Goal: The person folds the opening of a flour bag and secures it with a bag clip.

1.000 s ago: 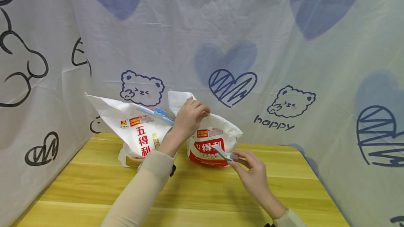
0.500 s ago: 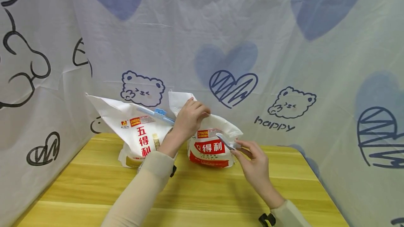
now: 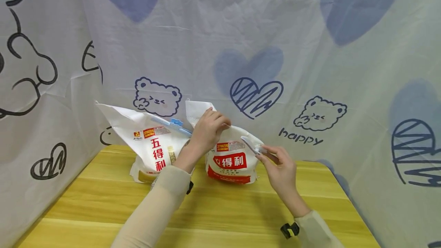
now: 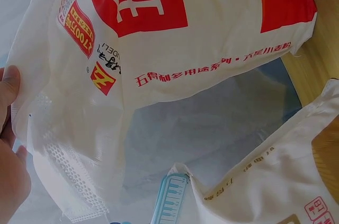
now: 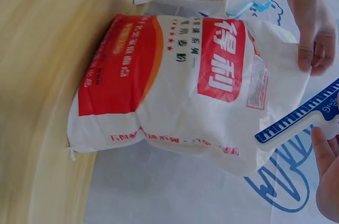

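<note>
My left hand (image 3: pixel 208 127) pinches the folded top of a white flour bag (image 3: pixel 231 163) with red printing, which stands upright on the table. In the left wrist view the bag's top corner (image 4: pixel 79 181) sticks out past the fingers. My right hand (image 3: pixel 280 169) holds a blue-and-white bag clip (image 5: pixel 299 115) between thumb and fingers. The clip's long jaw overlaps the bag's upper right edge in the head view. In the right wrist view its tip lies right at the bag's top corner. Part of the clip is hidden behind the right fingers.
A second flour bag (image 3: pixel 156 156) stands to the left, behind the left forearm, with a light blue bag clip (image 3: pixel 175 124) across its top. The wooden table (image 3: pixel 220 217) ends at a printed cloth backdrop (image 3: pixel 255 22) behind and at both sides.
My right hand has moved up and slightly right, bringing the clip from in front of the bag's lower right to its upper right edge. The left hand keeps its hold.
</note>
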Tool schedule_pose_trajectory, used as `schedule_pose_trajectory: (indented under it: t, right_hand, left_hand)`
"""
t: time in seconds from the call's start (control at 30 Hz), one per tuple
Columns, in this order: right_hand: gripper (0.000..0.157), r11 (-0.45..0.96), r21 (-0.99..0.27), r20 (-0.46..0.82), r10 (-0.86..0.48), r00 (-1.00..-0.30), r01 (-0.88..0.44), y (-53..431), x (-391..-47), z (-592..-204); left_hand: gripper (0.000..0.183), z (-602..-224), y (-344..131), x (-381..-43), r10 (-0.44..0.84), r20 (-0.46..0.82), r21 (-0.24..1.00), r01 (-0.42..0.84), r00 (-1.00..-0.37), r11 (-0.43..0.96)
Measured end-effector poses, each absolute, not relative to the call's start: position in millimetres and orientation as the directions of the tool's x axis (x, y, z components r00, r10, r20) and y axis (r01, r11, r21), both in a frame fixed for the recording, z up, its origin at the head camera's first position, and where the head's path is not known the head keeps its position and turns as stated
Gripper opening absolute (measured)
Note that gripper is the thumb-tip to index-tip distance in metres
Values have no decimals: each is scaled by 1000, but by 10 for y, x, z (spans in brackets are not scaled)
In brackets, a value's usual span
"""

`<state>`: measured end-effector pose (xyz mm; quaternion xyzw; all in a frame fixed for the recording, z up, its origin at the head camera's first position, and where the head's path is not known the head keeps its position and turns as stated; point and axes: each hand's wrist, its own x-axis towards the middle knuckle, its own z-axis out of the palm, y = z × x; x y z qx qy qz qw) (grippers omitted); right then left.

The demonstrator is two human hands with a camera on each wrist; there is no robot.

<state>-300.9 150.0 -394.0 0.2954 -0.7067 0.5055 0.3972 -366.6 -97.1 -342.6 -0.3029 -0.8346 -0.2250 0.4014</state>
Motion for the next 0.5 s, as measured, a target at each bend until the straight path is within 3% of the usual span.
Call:
schedule_pose_trajectory:
  t: [0.27, 0.5]
  right_hand:
    - [26, 322, -450, 876, -22, -482, -833, 1456, -2893, -3637]
    - [22, 299, -423, 891, -34, -453, -855, 1497, -3011, -3516]
  left_hand:
    - [8, -3431, -974, -3667, 327, 806, 132, 687, -494, 714]
    - [9, -3427, -984, -3655, 323, 806, 137, 688, -495, 712]
